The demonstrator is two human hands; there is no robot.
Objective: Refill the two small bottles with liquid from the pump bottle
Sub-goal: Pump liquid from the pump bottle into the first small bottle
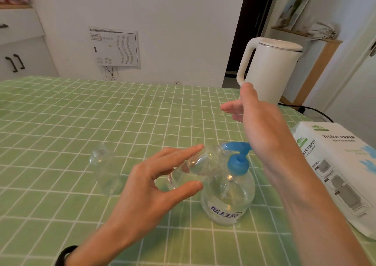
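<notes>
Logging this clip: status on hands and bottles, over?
Left hand pinches tilted small clear bottle, mouth at blue pump spout. Right hand open above clear pump bottle. Second small clear bottle upright, apart. Nothing obstructing.

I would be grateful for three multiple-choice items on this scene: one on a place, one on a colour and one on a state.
1. Where does the free small bottle stand relative to the pump bottle?
A) on its left
B) on its right
C) on top of it

2. What colour is the pump head?
A) white
B) blue
C) red

3. How does the held small bottle lie in the left hand?
A) upright
B) flat on the table
C) tilted, mouth toward the pump spout

Answers:
1 A: it stands alone on the tablecloth, left of the pump bottle.
2 B: the pump head and pump spout are blue.
3 C: the fingers grip it on a slant beside the pump spout, while the right hand is open above the pump head.
</notes>
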